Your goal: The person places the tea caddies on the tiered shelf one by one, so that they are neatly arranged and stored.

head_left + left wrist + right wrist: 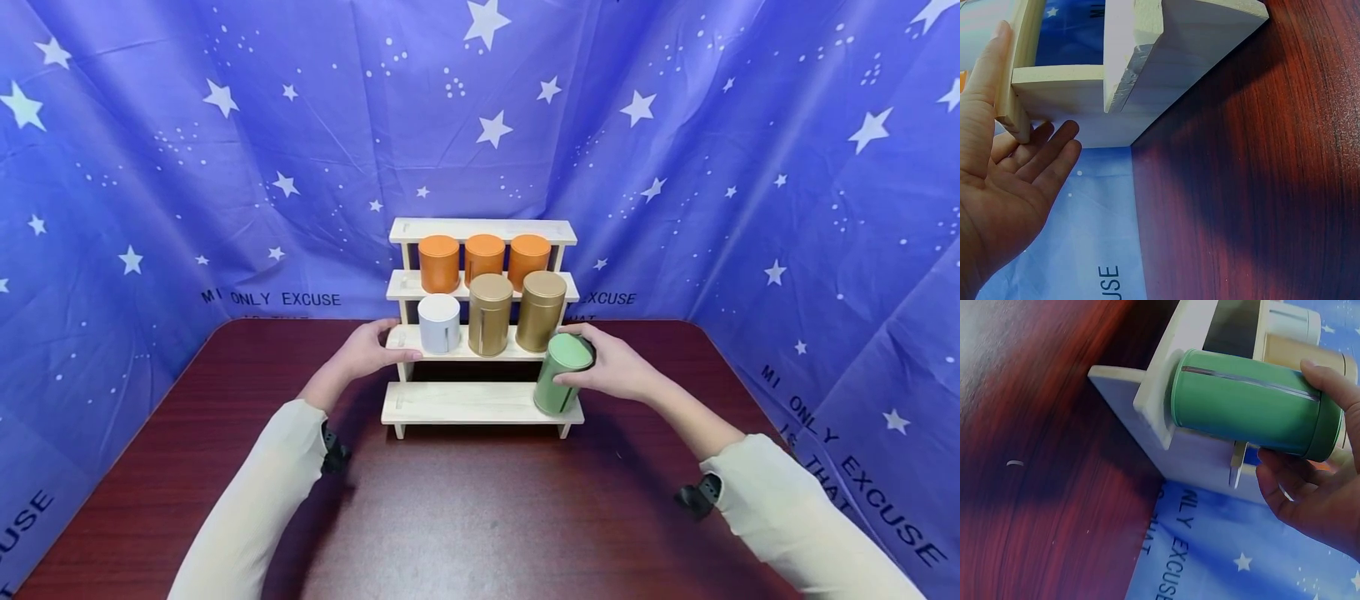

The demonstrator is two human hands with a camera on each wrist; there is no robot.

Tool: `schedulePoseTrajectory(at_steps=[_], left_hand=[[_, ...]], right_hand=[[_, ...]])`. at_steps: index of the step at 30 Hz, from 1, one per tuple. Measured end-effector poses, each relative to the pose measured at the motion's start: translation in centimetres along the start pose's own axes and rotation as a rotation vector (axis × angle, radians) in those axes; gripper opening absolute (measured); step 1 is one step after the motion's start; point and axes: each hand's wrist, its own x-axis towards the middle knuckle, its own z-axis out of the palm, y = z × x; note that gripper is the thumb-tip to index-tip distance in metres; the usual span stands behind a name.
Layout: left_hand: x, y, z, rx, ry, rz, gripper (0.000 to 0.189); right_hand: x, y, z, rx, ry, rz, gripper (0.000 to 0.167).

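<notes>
A wooden tiered rack (465, 403) stands on the table. My right hand (617, 367) grips a green tin (555, 387) near its lid, thumb on the front side and fingers behind. The tin's base is at the right end of the lowest shelf; in the right wrist view the green tin (1241, 403) has a narrow slot down its side. My left hand (366, 350) holds the left end of the shelf above. In the left wrist view, the thumb (988, 69) lies along that shelf's edge and the other fingers reach underneath.
One white tin (439, 323) and two gold tins (490, 317) stand on the second shelf from the bottom. Three orange tins (438, 265) sit one shelf higher. A blue star-patterned curtain (300, 125) surrounds the dark red wooden table (480, 517).
</notes>
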Motion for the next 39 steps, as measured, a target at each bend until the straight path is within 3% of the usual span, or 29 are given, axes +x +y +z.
schedulePoseTrajectory(at_steps=[25, 39], left_hand=[[-0.1, 0.1, 0.0, 0.002, -0.007, -0.005, 0.091], [0.0, 0.2, 0.0, -0.001, -0.007, -0.016, 0.093]], right_hand=[[2.7, -4.4, 3.7, 0.042, -0.108, -0.149, 0.070], [3.8, -6.8, 5.5, 0.066, -0.177, -0.152, 0.071]])
